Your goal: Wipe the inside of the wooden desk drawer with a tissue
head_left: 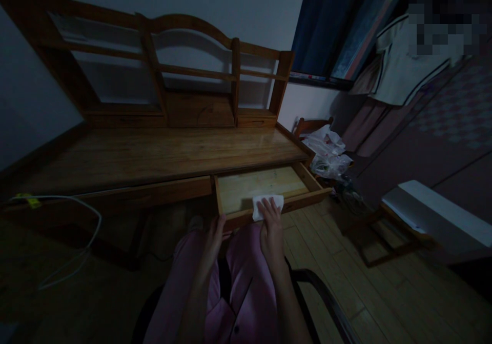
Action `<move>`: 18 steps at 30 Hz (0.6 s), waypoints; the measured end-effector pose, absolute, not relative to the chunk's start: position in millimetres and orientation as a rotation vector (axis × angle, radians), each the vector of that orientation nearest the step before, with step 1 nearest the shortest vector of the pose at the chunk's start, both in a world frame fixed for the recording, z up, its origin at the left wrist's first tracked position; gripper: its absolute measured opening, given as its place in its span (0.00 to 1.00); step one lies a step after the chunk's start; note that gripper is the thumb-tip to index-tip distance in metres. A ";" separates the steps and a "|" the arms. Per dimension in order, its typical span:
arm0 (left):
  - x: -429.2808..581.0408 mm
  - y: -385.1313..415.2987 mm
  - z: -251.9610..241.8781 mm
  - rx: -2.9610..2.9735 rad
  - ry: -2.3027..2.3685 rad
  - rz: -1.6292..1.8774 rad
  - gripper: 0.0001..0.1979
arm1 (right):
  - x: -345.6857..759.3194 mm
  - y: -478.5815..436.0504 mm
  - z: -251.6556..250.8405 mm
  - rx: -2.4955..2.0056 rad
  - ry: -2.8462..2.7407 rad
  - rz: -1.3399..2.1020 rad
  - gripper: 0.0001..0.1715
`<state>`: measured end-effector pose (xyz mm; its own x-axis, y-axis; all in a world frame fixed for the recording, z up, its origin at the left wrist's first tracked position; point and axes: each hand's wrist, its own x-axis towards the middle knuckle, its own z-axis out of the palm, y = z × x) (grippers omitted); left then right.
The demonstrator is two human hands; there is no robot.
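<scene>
White cloth [255,211]: pale, creased, over the open wooden drawer's [265,182] front edge | right hand [271,228]: fingers spread across cloth, grip unclear | left hand [214,235]: by drawer's left front corner, cannot tell if grasping | cloth partly finger-covered; drawer's rear hidden under tabletop [184,146]; dimness obscures texture

- The tabletop [172,149] is showing smooth, glossy wood.
- The drawer [263,181] is showing matt wood.
- The wipe [256,211] is looking matt, papery or clothlike.

The cloth [256,213] is white; the drawer [265,183] is pale yellow inside. The desk [172,146] is streaky brown, the clothing [246,254] pink.
</scene>
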<state>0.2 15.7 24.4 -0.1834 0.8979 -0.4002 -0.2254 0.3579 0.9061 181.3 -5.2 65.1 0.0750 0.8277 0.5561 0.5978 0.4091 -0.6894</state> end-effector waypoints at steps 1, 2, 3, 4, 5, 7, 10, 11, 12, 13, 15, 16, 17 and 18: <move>0.4 16.1 24.8 0.670 1.393 1.140 0.26 | 176.4 -5.1 63.6 -1.272 -1.617 0.328 0.35; 0.6 15.9 26.1 0.680 1.398 1.128 0.27 | 170.4 -6.2 64.1 -1.253 -1.591 0.392 0.35; 0.9 15.3 28.0 0.692 1.404 1.115 0.28 | 163.5 -8.2 66.3 -1.224 -1.544 0.468 0.35; 1.2 14.3 30.4 0.708 1.409 1.107 0.28 | 156.2 -11.0 69.7 -1.187 -1.486 0.554 0.35; 1.5 12.8 33.2 0.723 1.418 1.102 0.29 | 148.6 -14.3 73.7 -1.146 -1.427 0.644 0.35; 1.8 9.5 38.4 0.760 1.431 1.109 0.28 | 134.9 -21.2 81.2 -1.079 -1.325 0.794 0.35; 1.3 5.7 42.5 0.811 1.440 1.118 0.26 | 124.6 -29.7 87.3 -1.048 -1.240 0.910 0.39; 1.0 5.1 42.6 0.811 1.433 1.112 0.26 | 125.2 -31.5 87.7 -1.047 -1.236 0.935 0.40; 0.6 4.9 42.2 0.799 1.425 1.105 0.26 | 127.8 -32.7 87.6 -1.046 -1.240 0.955 0.41; 0.3 5.1 41.5 0.781 1.416 1.101 0.27 | 132.3 -33.2 87.1 -1.045 -1.250 0.972 0.42; -0.5 6.2 39.1 0.753 1.398 1.107 0.27 | 145.7 -32.1 85.1 -1.051 -1.281 0.981 0.41; -0.9 6.9 37.8 0.741 1.395 1.115 0.26 | 153.9 -30.3 83.8 -1.061 -1.303 0.969 0.41; -1.3 7.8 36.4 0.730 1.394 1.121 0.26 | 162.8 -27.8 82.3 -1.077 -1.337 0.948 0.40; -1.8 8.6 35.0 0.720 1.391 1.122 0.26 | 172.2 -24.5 80.5 -1.100 -1.377 0.913 0.39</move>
<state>-1.8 8.6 35.0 -0.1595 0.9097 -0.3834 -0.1822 0.3546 0.9171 172.2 -24.5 80.5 0.0286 0.9603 0.2775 0.1177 0.2724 -0.9549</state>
